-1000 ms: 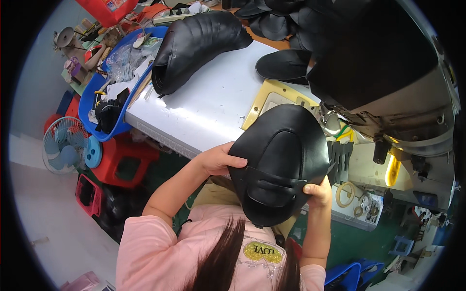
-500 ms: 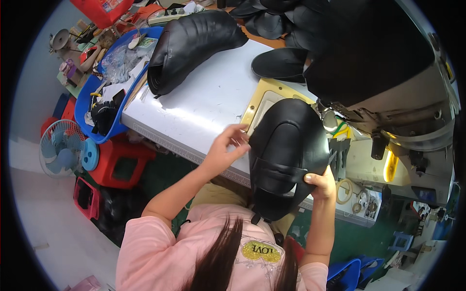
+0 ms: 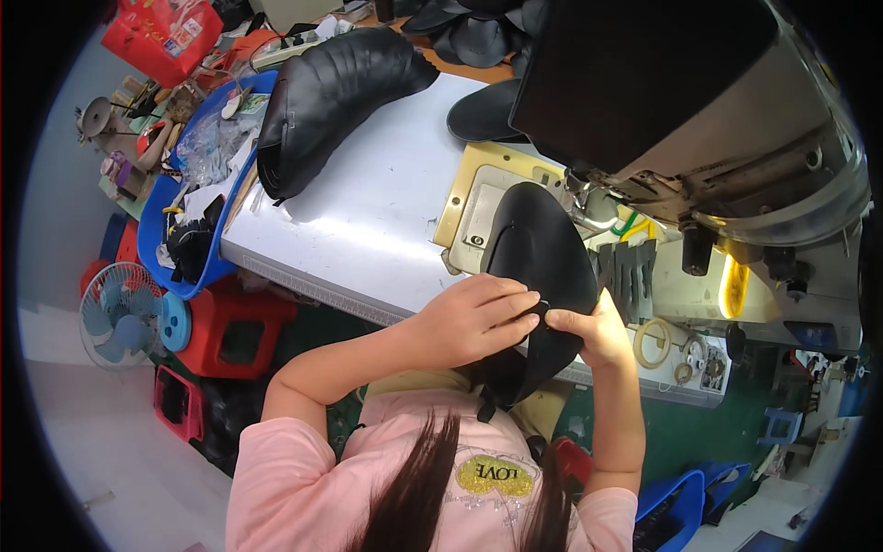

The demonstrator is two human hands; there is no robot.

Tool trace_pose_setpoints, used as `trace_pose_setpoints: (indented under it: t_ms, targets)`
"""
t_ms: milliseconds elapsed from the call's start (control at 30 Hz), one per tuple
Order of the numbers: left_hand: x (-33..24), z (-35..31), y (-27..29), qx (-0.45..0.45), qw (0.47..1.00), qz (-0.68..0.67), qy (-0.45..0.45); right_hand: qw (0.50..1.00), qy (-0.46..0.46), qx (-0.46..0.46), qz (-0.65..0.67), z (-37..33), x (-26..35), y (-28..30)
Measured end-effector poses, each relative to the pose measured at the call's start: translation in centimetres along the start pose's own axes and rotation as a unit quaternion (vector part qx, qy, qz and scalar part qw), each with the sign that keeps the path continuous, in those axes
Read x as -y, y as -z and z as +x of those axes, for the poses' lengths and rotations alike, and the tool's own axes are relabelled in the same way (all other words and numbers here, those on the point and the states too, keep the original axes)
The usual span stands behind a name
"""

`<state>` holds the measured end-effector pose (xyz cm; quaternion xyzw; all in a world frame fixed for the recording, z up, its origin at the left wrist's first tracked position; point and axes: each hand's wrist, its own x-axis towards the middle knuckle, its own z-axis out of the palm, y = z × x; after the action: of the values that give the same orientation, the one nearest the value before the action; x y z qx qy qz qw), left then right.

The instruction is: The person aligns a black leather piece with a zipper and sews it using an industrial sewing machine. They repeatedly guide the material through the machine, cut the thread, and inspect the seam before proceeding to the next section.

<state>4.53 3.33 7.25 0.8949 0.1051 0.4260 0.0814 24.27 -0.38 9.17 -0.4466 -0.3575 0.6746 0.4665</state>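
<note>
A black leather shoe upper (image 3: pixel 544 230) is held in front of me, its rounded toe pointing away, over the near edge of the sewing table. My right hand (image 3: pixel 596 333) grips its right edge, thumb on top. My left hand (image 3: pixel 480 320) lies across its left side, fingers bent and fingertips pressed on the strap area by the opening. The two hands nearly meet there, and a small pale glint shows between them. What is under the left palm is hidden. Just beyond the toe are the presser foot area (image 3: pixel 593 207) and yellow-edged bed plate (image 3: pixel 457 207) of a sewing machine.
The dark sewing machine head (image 3: pixel 644 92) overhangs at the right. A stack of black uppers (image 3: pixel 336 101) lies on the white tabletop (image 3: pixel 368 235), with more black pieces (image 3: pixel 478 39) behind. Left are a cluttered blue basket (image 3: pixel 152 241), a red stool (image 3: pixel 225 322) and a fan (image 3: pixel 124 317).
My left hand has moved right onto the upper, its fingers now pressing by the strap. The upper has turned slightly, and my right thumb has shifted inward. The view has shifted a little.
</note>
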Motion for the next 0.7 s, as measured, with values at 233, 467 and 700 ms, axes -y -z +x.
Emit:
trace_pose_setpoints:
  t_ms: [233, 467, 700]
  targets:
    - [-0.36, -0.84, 0.11, -0.012, 0.998, 0.045, 0.031, 0.999, -0.001, -0.025, 0.046, 0.26, -0.59, -0.3]
    - [-0.45, -0.83, -0.31, -0.014, 0.998, 0.044, 0.048, 0.999, 0.006, -0.022, 0.023, 0.5, -0.71, -0.22]
    - [-0.69, -0.67, -0.06, -0.011, 0.998, 0.033, 0.05, 1.0, -0.004, -0.013, 0.017, 0.48, -0.88, -0.06]
